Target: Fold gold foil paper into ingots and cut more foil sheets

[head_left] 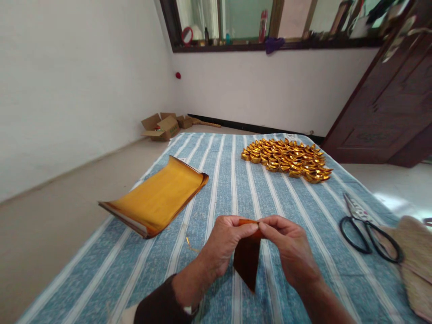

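Observation:
A piece of gold foil paper [248, 258] hangs between my hands, its lower part dark and tapering to a point. My left hand [224, 243] pinches its top edge between thumb and fingers. My right hand [290, 245] pinches the same edge at the upper right corner, the two thumbs almost touching. To the left lies a stack of gold foil paper sheets [162, 195] with curled edges. At the far right of the table rests a heap of folded gold paper ingots [286, 157].
Black-handled scissors [367, 229] lie on the right, beside a beige cloth item [415, 261]. Blue-and-white striped cloth [222, 180] covers the table. Open cardboard boxes [164, 126] stand on the floor beyond it. A dark red door [378, 103] is at the right.

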{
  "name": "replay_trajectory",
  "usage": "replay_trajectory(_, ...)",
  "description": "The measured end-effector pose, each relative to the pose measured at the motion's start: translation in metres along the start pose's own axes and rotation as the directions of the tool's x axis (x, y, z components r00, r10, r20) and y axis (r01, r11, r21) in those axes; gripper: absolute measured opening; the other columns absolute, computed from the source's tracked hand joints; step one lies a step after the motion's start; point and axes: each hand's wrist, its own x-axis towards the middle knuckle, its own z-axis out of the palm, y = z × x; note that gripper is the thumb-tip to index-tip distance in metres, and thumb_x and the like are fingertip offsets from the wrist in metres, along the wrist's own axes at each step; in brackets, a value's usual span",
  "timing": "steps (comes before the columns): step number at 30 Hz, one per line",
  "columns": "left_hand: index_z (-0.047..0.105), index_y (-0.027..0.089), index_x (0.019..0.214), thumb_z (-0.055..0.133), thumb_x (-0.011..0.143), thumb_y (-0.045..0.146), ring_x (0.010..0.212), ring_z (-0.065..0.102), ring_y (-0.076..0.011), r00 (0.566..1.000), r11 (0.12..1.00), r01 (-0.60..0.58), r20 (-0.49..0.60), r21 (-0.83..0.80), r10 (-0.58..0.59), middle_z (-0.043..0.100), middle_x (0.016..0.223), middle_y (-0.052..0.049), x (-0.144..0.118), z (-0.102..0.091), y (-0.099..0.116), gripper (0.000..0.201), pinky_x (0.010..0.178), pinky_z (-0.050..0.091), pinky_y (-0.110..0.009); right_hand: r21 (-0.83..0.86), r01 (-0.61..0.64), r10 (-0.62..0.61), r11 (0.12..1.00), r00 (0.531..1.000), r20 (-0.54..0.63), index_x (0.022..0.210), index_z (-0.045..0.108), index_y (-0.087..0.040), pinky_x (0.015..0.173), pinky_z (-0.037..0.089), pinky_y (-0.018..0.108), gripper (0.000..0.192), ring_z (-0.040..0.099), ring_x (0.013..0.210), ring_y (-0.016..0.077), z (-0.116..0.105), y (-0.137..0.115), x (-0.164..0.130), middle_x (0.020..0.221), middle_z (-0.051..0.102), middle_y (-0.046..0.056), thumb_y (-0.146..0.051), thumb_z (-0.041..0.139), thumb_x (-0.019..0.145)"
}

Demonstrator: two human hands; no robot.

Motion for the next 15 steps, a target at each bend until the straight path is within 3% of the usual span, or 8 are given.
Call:
replay_trajectory(2, 0.071, 0.011, 0.063, 0.076, 0.061, 0.026, 0.053, 0.056, -0.0104, 1.0, 1.0, 0.017, 0.014, 0.002, -0.017, 0.068, 0.062, -0.005, 0.0, -0.001, 0.003, 0.016, 0.055, 0.039, -0.021, -0.118, 0.052, -0.051, 0.992, 0.999, 0.005, 0.081, 0.07, -0.018, 0.07, 0.049, 0.029, 0.027, 0.063, 0.072, 0.016, -0.008, 0.0, 0.002, 0.075, 0.07, 0.002, -0.044, 0.072, 0.073)
replay_trajectory(4, 0.072, 0.01, 0.067, 0.076, 0.062, 0.028, 0.056, 0.061, -0.0128, 0.999, 1.0, 0.031, 0.039, 0.002, -0.031, 0.072, 0.068, -0.008, 0.0, -0.003, 0.006, 0.019, 0.058, 0.043, -0.023, -0.337, 0.136, -0.15, 0.932, 0.989, -0.015, 0.085, 0.07, -0.018, 0.073, 0.049, 0.031, 0.029, 0.064, 0.076, 0.0185, -0.025, 0.0, 0.007, 0.08, 0.07, 0.004, -0.046, 0.066, 0.077)
replay_trajectory(5, 0.073, 0.01, 0.069, 0.077, 0.061, 0.029, 0.058, 0.062, -0.0141, 0.998, 0.999, 0.037, 0.048, -0.001, -0.037, 0.073, 0.07, -0.009, 0.001, -0.005, 0.008, 0.021, 0.06, 0.045, -0.023, -0.483, 0.171, -0.215, 0.859, 0.976, -0.038, 0.085, 0.07, -0.018, 0.075, 0.049, 0.032, 0.029, 0.065, 0.078, 0.0197, -0.037, 0.0, 0.011, 0.082, 0.071, 0.005, -0.045, 0.063, 0.08)
replay_trajectory(7, 0.073, 0.01, 0.07, 0.079, 0.06, 0.031, 0.06, 0.065, -0.0156, 0.997, 0.999, 0.046, 0.066, -0.008, -0.046, 0.073, 0.071, -0.01, 0.003, -0.01, 0.011, 0.023, 0.061, 0.046, -0.024, -0.767, 0.157, -0.346, 0.622, 0.934, -0.09, 0.086, 0.069, -0.017, 0.08, 0.048, 0.034, 0.026, 0.065, 0.082, 0.0218, -0.067, -0.001, 0.02, 0.087, 0.07, 0.008, -0.04, 0.057, 0.084)
replay_trajectory(9, 0.074, 0.01, 0.07, 0.08, 0.059, 0.033, 0.061, 0.066, -0.0164, 0.995, 0.999, 0.05, 0.088, -0.015, -0.048, 0.074, 0.071, -0.01, 0.006, -0.015, 0.012, 0.026, 0.061, 0.047, -0.024, -0.94, -0.041, -0.414, 0.338, 0.891, -0.188, 0.094, 0.068, -0.013, 0.083, 0.046, 0.038, 0.028, 0.064, 0.089, 0.0263, -0.101, -0.004, 0.028, 0.095, 0.069, 0.012, -0.033, 0.05, 0.087)
replay_trajectory(12, 0.073, 0.011, 0.068, 0.082, 0.056, 0.034, 0.061, 0.066, -0.0163, 0.995, 0.999, 0.05, 0.082, -0.013, -0.049, 0.074, 0.07, -0.009, 0.007, -0.019, 0.013, 0.028, 0.061, 0.047, -0.023, -0.936, -0.35, -0.388, -0.027, 0.867, -0.313, 0.105, 0.065, -0.009, 0.081, 0.046, 0.042, 0.034, 0.063, 0.098, 0.0322, -0.145, -0.01, 0.032, 0.104, 0.066, 0.019, -0.025, 0.039, 0.09)
replay_trajectory(15, 0.072, 0.012, 0.065, 0.082, 0.053, 0.033, 0.057, 0.064, -0.0148, 0.995, 0.998, 0.068, 0.068, 0.0, -0.068, 0.073, 0.067, -0.008, 0.004, -0.021, 0.014, 0.026, 0.058, 0.046, -0.022, -0.85, -0.506, -0.321, -0.145, 0.837, -0.443, 0.108, 0.064, -0.01, 0.073, 0.048, 0.041, 0.039, 0.063, 0.098, 0.0336, -0.174, -0.014, 0.031, 0.106, 0.065, 0.019, -0.023, 0.032, 0.09)
